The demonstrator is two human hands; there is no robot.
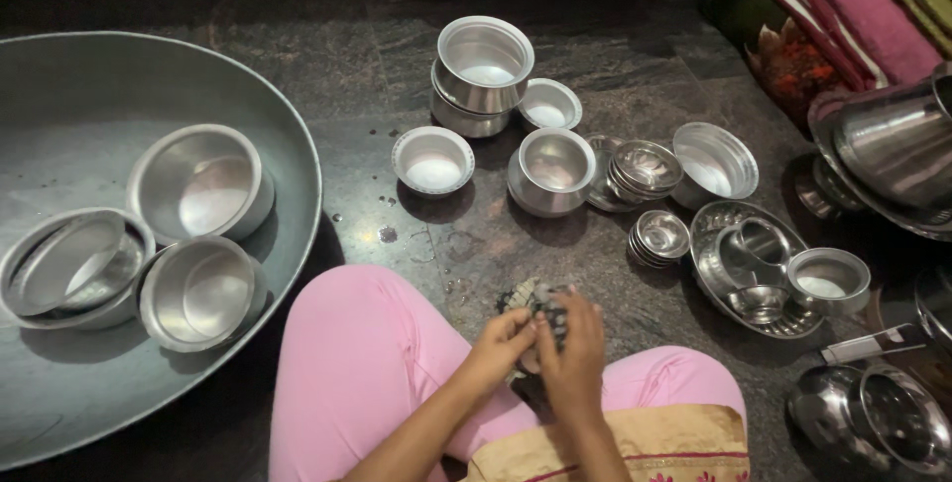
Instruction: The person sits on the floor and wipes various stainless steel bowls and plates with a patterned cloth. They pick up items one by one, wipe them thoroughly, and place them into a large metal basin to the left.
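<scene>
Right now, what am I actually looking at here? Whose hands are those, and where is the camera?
There is no machine here. A person sits on a dark stone floor wearing a camera on the head, so the single picture looks down past pink-clad knees. The left hand and right hand together hold a small dark scrubber-like wad; I cannot tell exactly what it is. On the left lies a big metal basin with three pots in it. Ahead stand more metal pots and bowls, and a plate carrying small cups.
</scene>
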